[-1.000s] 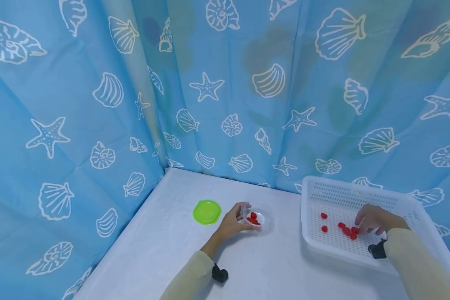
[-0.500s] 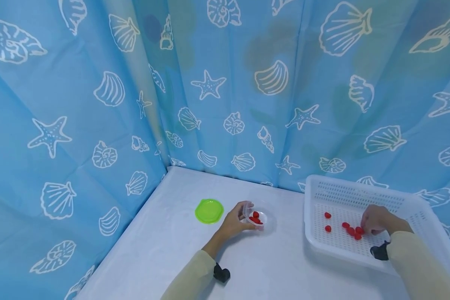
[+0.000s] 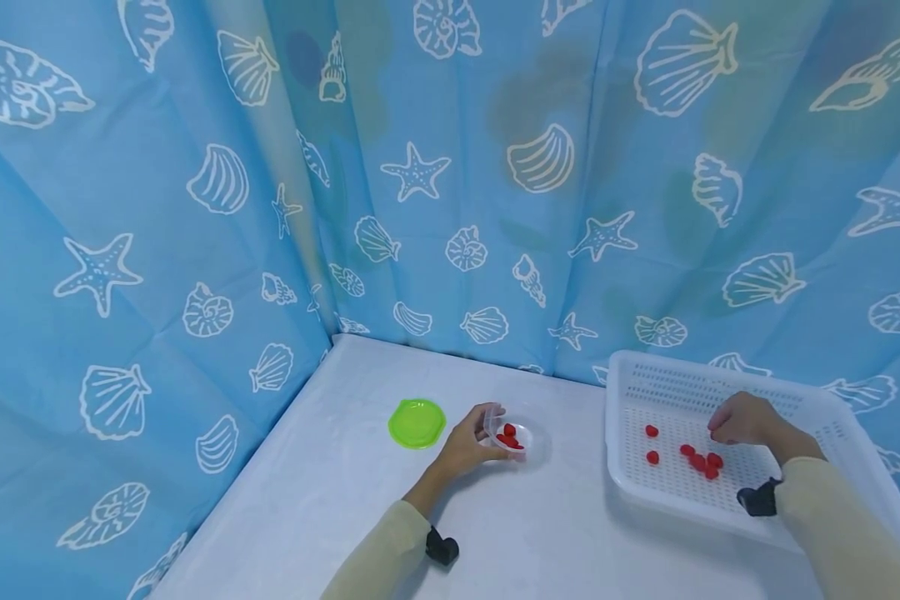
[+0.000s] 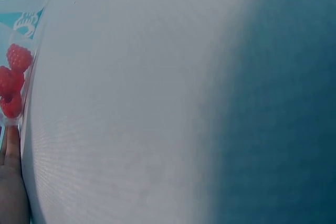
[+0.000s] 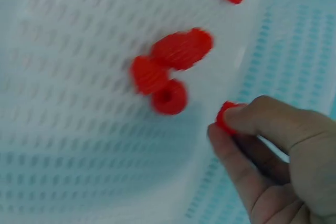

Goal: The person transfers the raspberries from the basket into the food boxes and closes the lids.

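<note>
My left hand (image 3: 465,443) grips the side of a small clear plastic container (image 3: 524,435) on the table, thumb on the near side and fingers behind. Several red raspberries (image 4: 10,83) lie inside it, seen through the wall in the left wrist view. Over the white perforated basket (image 3: 690,385), my right hand (image 3: 746,419) pinches one raspberry (image 5: 222,118) between thumb and fingertips, raised off the basket floor. Below and beside that hand, several more raspberries (image 5: 178,48) lie on the floor, most clustered and two apart toward the left.
A bright green lid (image 3: 417,423) lies flat on the white table (image 3: 540,533), left of the container. Blue shell-print curtains (image 3: 450,192) stand along the back and left. The basket's raised rim surrounds the loose raspberries.
My right hand reached down beside the raspberry cluster, took hold of one raspberry, and has lifted slightly up and away from the cluster. The left hand and container have stayed in place.
</note>
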Motion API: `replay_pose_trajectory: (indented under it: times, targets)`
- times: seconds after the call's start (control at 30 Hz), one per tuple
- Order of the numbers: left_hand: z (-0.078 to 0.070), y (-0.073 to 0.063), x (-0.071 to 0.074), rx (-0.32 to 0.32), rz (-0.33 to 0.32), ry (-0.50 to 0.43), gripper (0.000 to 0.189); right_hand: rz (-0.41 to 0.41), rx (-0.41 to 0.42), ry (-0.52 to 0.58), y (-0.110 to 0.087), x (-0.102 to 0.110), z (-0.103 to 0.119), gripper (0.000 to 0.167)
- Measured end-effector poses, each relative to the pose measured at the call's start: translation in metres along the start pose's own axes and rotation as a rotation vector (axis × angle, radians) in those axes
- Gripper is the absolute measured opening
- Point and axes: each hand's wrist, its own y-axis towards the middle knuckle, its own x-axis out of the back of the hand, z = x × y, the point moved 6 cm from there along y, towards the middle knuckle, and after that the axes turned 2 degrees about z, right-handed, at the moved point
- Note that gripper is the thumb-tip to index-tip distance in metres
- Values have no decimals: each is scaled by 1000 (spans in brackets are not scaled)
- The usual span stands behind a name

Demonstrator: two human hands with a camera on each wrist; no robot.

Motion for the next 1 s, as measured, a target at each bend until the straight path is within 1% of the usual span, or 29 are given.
replay_pose_trajectory:
  times: [0.2,0.33,0.5,0.7,0.83,1.0]
  targets:
    - [-1,0,0,-15,4,-5,83,-99,111,48,-4,15,39,28]
    - [0,0,-1,-23,16,-21,84,-141,175,88,-6,21,62,31]
    - [-2,0,0,-30,28,-43,83,-157,216,130,-9,25,86,32]
    - [0,0,-1,-35,19,-33,84,-164,255,184,-16,25,115,39]
    - [2,1,-1,-39,17,-35,84,-143,294,218,-15,23,133,43]
    - [4,2,-1,-33,14,-37,83,-105,305,252,-11,16,151,45]
